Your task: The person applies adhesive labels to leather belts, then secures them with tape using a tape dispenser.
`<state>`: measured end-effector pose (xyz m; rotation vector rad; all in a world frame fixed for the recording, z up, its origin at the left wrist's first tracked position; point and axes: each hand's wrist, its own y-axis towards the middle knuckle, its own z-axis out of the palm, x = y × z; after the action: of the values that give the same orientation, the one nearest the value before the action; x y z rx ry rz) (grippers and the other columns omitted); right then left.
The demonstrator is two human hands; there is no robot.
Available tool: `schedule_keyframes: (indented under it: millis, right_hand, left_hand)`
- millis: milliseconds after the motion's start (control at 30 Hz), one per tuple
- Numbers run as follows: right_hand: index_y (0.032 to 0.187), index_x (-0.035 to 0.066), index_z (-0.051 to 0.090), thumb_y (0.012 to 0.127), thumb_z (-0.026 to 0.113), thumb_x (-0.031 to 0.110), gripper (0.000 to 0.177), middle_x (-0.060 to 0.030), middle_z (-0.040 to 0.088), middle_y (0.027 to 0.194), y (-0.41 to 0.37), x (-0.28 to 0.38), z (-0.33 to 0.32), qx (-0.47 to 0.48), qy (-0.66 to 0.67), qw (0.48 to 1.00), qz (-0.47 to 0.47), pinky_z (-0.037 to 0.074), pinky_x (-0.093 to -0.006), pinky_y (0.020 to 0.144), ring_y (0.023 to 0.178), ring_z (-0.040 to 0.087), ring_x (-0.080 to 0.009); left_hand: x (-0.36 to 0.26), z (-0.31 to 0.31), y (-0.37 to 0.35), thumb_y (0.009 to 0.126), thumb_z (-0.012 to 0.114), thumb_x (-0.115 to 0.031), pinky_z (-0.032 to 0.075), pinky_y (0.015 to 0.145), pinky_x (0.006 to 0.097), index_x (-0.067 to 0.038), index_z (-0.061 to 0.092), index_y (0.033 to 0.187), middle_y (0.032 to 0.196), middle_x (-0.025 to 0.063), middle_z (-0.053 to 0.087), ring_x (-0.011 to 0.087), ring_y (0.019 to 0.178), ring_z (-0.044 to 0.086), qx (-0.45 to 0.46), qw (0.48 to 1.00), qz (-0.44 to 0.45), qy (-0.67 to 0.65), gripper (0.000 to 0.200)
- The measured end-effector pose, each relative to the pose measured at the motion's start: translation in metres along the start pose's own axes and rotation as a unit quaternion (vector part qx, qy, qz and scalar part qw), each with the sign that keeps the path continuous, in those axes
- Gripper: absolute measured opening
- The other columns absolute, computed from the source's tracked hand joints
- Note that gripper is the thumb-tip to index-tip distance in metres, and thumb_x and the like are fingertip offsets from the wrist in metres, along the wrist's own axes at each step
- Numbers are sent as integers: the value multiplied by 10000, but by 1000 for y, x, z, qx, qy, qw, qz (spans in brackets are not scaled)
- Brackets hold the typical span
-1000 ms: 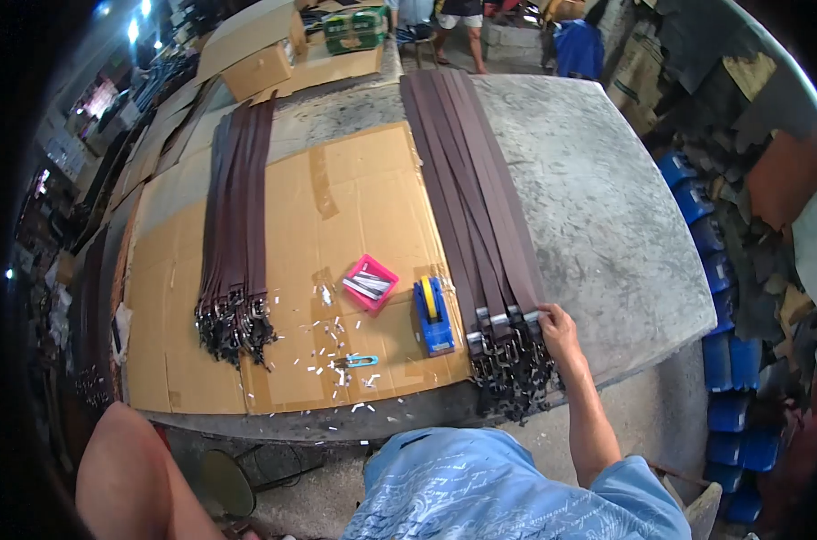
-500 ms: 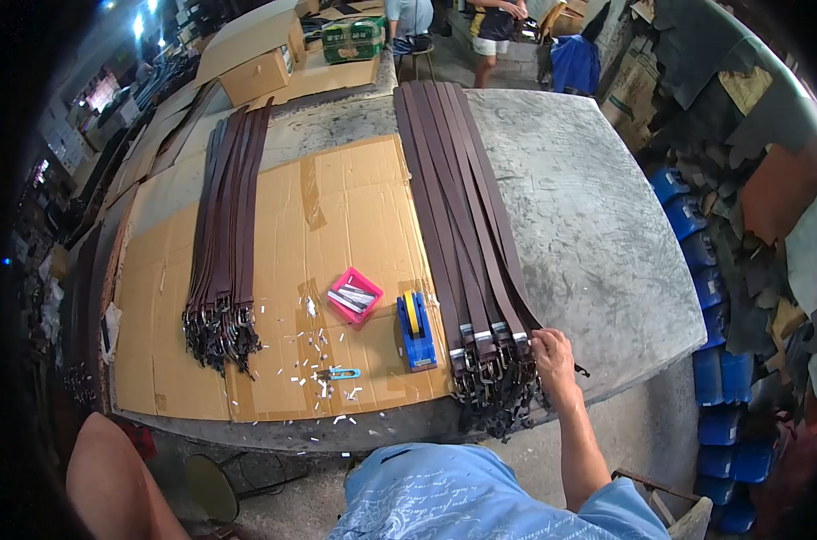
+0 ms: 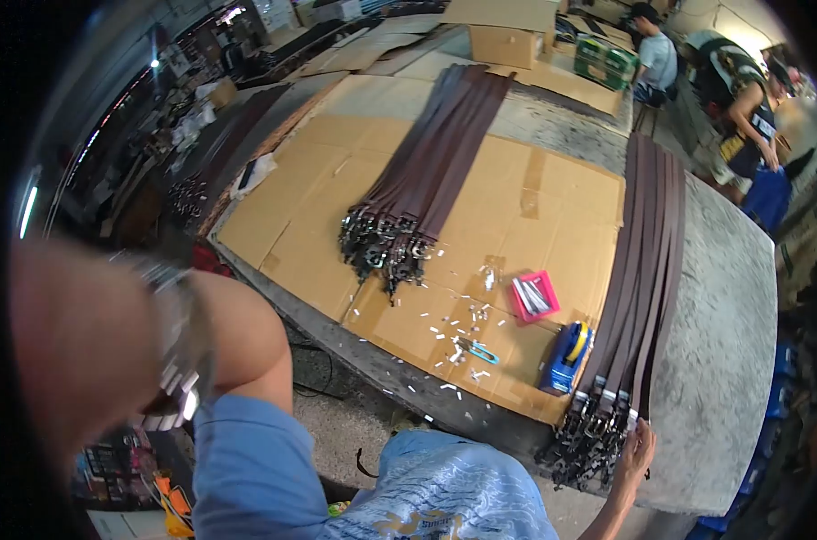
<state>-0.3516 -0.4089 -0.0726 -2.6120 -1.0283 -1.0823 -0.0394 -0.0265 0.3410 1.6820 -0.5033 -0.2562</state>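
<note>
At the buckle end of the right-hand bundle of brown belts (image 3: 642,261), my right hand (image 3: 638,450) has its fingers curled on the edge belt beside a pale band. My left hand (image 3: 84,351) is raised very close to the camera, large and blurred, with a metal watch (image 3: 179,342) on the wrist; its fingers cannot be made out. Another belt bundle (image 3: 435,153) lies on the cardboard (image 3: 291,189). A blue tape dispenser (image 3: 566,360), a pink tray (image 3: 535,297) with pale strips and small blue snips (image 3: 478,350) lie between the bundles.
White scraps (image 3: 453,346) are scattered near the table's front edge. A cardboard box (image 3: 505,45) and a green package (image 3: 604,63) stand at the back. Two people, one in a light shirt (image 3: 658,61) and one in dark clothing (image 3: 752,126), are beyond the table. More belts (image 3: 237,135) lie at the left.
The view has turned left, so the table appears shifted and tilted. My left arm is now bent up with the hand close to the camera. My right hand stays at the belt ends.
</note>
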Motion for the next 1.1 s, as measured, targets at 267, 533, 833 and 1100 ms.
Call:
schedule_keyframes:
  millis: [267,533,833,1100]
  right_hand:
    - [1114,3,627,900,566,15,222,-19,571,794,-28,115,45,132,102,986,24,434,-239,635,705,530,-109]
    - [919,85,654,793,601,78,138,-152,623,635,-68,166,141,152,-35,984,-82,499,-404,562,609,645,-329]
    - [934,103,638,823,646,164,128,-150,662,802,-110,223,189,158,-76,984,7,515,-446,654,765,647,-362]
    - [941,73,632,838,627,133,120,-139,670,855,-130,238,227,141,-37,989,36,534,-431,698,804,654,-348]
  left_hand:
    - [122,0,-171,970,552,-180,503,833,282,-28,635,1098,1056,82,656,151,874,621,-26,867,-498,9,215]
    - [157,-12,-478,819,704,-275,525,807,340,0,653,1039,963,148,686,249,886,664,133,651,-727,171,355]
    - [191,24,-504,748,728,-368,468,845,478,-85,538,1125,1130,128,534,319,1079,537,420,576,-592,375,507]
    - [211,26,-503,737,670,-214,498,821,467,-56,505,1143,1093,154,531,327,1049,551,451,589,-585,329,466]
